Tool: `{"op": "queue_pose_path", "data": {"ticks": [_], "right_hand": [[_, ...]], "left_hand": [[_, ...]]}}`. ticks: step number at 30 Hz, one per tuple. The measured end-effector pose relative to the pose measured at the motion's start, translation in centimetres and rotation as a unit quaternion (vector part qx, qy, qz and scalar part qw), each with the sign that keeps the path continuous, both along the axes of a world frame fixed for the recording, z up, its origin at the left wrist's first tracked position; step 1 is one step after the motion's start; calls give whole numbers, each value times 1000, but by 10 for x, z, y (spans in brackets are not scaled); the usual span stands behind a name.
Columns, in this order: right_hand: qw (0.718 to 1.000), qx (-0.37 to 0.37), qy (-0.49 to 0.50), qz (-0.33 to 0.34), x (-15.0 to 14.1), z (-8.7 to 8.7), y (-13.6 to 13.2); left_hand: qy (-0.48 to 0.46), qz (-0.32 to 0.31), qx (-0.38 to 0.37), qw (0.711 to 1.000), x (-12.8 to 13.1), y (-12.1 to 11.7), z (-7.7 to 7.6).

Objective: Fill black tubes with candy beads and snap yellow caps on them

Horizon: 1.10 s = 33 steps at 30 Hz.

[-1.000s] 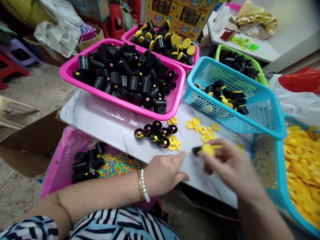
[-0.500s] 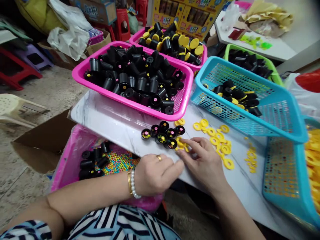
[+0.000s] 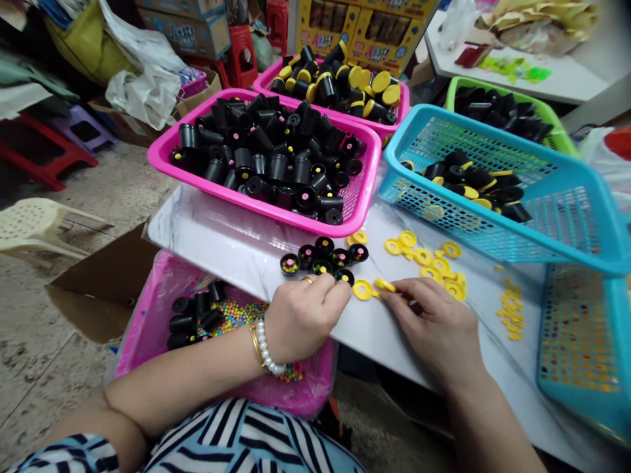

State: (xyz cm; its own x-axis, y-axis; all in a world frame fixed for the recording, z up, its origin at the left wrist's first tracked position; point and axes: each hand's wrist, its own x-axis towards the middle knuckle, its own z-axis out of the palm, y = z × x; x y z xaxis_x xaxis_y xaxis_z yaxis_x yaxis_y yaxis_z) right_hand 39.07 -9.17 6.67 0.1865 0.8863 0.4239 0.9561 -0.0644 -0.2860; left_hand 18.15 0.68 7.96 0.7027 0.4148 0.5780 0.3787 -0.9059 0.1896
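My left hand [image 3: 309,314], wearing a ring and bracelets, is closed, its fingertips right at the nearest black cup [image 3: 346,276]. Whether they grip that cup is hidden. Several more black cups [image 3: 324,247] stand in a cluster behind it, with coloured beads and a pink or yellow centre inside. Between the thumb and fingers of my right hand [image 3: 436,322] is a yellow ring-shaped cap [image 3: 385,284]. Another yellow cap [image 3: 363,290] lies flat just left of it. Behind the right hand lies a loose group of yellow caps [image 3: 434,268].
A pink basket [image 3: 256,211] of black cups stands at the table's back, a blue basket [image 3: 493,243] of capped cups to its right. Below the table's front edge is a pink tub [image 3: 135,335] with beads and cups. Small yellow pieces [image 3: 511,312] lie at the right.
My right hand has moved right, away from the black cups, with a yellow cap in its fingers. My left hand has shifted left and up to the nearest black cup.
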Motion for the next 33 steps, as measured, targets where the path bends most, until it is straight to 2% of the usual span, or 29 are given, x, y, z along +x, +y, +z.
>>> {"op": "queue_pose_path", "data": {"ticks": [3, 5, 6, 7, 9, 10, 11, 12, 13, 16, 18, 20, 23, 25, 33], "right_hand": [[996, 33, 17, -79, 10, 3, -12], [986, -16, 145, -85, 6, 10, -18], [965, -72, 240, -70, 1, 14, -20], [929, -135, 340, -48, -6, 18, -21], [832, -232, 504, -12, -19, 23, -18], [792, -251, 556, -11, -23, 24, -16], [769, -252, 587, -24, -25, 23, -15], [765, -240, 595, -50, -25, 23, -14], [776, -220, 584, -89, -23, 22, -15], [842, -142, 480, -201, -11, 23, -22], [870, -109, 440, -196, -8, 27, -28], [862, -123, 472, -140, -12, 31, -31], [803, -178, 564, -76, -24, 34, -26], [782, -193, 588, -73, -29, 33, -19], [805, -200, 555, -68, -24, 31, -19]], "left_hand": [[11, -33, -32, 999, 2, -6, 9], [22, -65, -68, 995, 0, -14, 11], [30, -79, -85, 993, -2, -18, 12], [38, -90, -98, 990, -4, -22, 13], [47, -94, -117, 988, -8, -28, 13], [47, -89, -125, 987, -9, -29, 13], [46, -85, -130, 987, -10, -30, 12], [44, -84, -136, 986, -9, -30, 11], [40, -87, -142, 985, -7, -30, 9], [11, -105, -164, 981, 4, -27, 0], [-19, -107, -193, 975, 12, -25, -7], [-47, -98, -232, 967, 18, -24, -15], [-62, -96, -284, 952, 21, -23, -21], [-57, -111, -310, 943, 21, -22, -23], [-21, -104, -329, 938, 21, -19, -20]]}}
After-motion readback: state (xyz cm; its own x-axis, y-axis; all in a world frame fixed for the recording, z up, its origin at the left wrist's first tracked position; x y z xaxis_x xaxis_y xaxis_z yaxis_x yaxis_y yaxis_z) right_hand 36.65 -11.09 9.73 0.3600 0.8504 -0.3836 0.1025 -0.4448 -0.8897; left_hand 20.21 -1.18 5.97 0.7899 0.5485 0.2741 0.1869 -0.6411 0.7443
